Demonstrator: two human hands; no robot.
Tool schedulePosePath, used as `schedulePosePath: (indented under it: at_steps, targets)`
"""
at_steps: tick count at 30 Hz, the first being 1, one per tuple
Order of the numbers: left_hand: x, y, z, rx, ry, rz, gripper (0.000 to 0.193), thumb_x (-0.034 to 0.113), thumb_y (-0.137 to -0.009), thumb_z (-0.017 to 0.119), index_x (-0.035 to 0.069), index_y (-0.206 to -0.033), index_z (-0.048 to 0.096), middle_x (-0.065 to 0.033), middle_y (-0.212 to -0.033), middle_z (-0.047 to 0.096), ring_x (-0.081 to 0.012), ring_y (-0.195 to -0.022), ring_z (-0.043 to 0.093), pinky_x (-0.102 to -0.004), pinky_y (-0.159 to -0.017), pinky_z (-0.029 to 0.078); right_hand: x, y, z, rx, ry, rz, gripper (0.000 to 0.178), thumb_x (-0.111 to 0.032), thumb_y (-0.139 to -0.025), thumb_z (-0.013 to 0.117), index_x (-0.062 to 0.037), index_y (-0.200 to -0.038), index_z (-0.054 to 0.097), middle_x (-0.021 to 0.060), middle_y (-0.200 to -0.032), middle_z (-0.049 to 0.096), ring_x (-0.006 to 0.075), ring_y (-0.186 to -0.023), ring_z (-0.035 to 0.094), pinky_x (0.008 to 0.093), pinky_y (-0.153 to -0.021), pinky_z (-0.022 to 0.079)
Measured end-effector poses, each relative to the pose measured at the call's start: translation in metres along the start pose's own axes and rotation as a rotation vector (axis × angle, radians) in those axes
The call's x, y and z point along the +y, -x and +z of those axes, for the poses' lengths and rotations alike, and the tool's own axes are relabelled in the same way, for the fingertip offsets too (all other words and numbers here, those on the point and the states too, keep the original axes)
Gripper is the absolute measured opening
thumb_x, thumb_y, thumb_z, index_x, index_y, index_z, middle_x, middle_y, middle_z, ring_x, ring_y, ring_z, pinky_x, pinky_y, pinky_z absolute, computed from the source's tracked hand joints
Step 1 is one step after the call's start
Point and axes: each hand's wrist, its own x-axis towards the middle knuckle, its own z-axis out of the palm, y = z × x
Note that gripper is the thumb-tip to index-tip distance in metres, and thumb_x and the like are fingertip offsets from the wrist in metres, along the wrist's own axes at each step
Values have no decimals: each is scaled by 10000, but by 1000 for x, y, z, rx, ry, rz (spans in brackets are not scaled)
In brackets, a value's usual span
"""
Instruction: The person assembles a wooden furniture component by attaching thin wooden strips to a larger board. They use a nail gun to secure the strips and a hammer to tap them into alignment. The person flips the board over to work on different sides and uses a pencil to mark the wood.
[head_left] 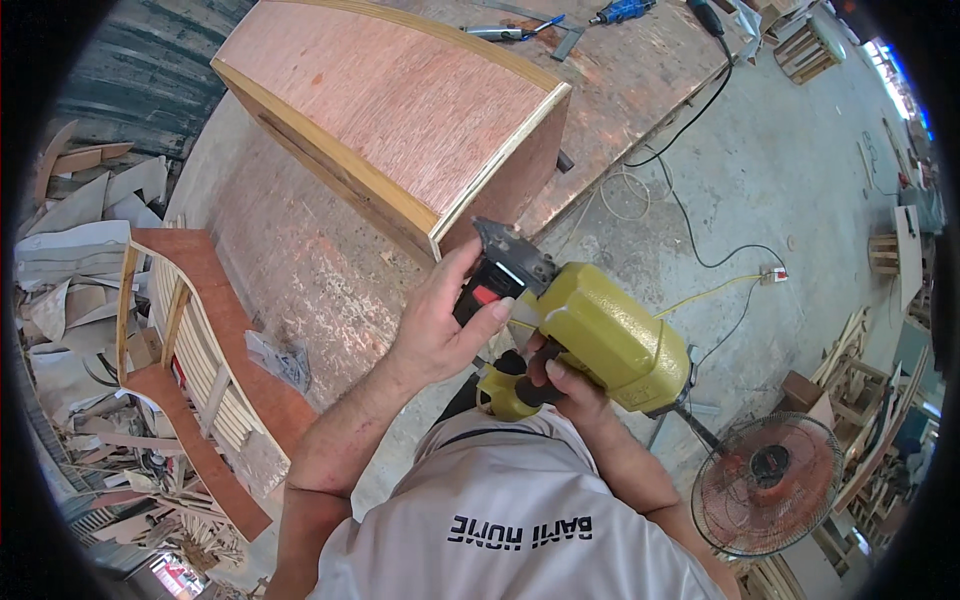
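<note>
A yellow-green nail gun (615, 335) is in both my hands, just off the near corner of a long plywood box (400, 100). My left hand (432, 322) is closed around its black front part, the thumb beside a red piece. My right hand (578, 388) wraps the dark handle under the yellow body; some of its fingers are hidden. The metal nose of the tool is close to the box's end panel, and I cannot tell whether they touch. The box lies on a worn, stained worktable (330, 255).
A curved wooden frame with slats (225, 330) stands at the left, near scrap boards. A caged fan (768, 484) is at the lower right. Cables (690, 225) run over the concrete floor to a socket block (774, 275). A blue power tool (622, 11) lies at the table's far side.
</note>
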Motion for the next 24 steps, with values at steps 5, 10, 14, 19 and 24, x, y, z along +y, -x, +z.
schedulePosePath:
  at_steps: [5, 10, 14, 19, 24]
  targets:
    - [-22, 13, -8, 624, 359, -243, 456, 188, -962, 669, 15, -1347, 495, -104, -1214, 596, -232, -1106, 606, -383, -943, 491, -39, 0, 22, 242, 122, -165, 655, -151, -798, 717, -26, -1397, 485, 174, -1253, 632, 175, -827, 653, 299, -733, 541]
    - [-58, -61, -32, 731, 1036, -511, 535, 370, -970, 671, 16, -1324, 486, -58, -1152, 573, -173, -1028, 577, -326, -880, 497, -101, -11, 9, 353, 159, -363, 692, -111, -768, 703, -2, -1409, 466, 208, -1264, 624, 189, -799, 661, 330, -757, 565]
    - [-43, -94, -23, 744, 1097, -427, 533, 292, -969, 684, 6, -1357, 456, -85, -1222, 572, -176, -1075, 572, -334, -944, 492, -177, -44, -20, 314, 307, -461, 692, -103, -751, 710, 23, -1390, 477, 211, -1217, 631, 201, -789, 668, 303, -707, 567]
    - [-42, -59, -41, 809, 1097, -497, 570, 225, -954, 705, 3, -1409, 445, -79, -1247, 586, -197, -1156, 569, -360, -981, 494, -259, -115, -28, 231, 602, -546, 673, -106, -735, 722, 27, -1360, 515, 223, -1221, 629, 202, -813, 668, 272, -665, 557]
    - [-29, 32, -101, 943, 997, -790, 600, 414, -954, 672, 12, -1378, 537, -107, -1272, 649, -189, -1154, 617, -359, -987, 501, -306, -176, -53, 7, 765, -354, 631, -101, -750, 721, 19, -1342, 540, 213, -1224, 637, 210, -922, 682, 262, -654, 555]
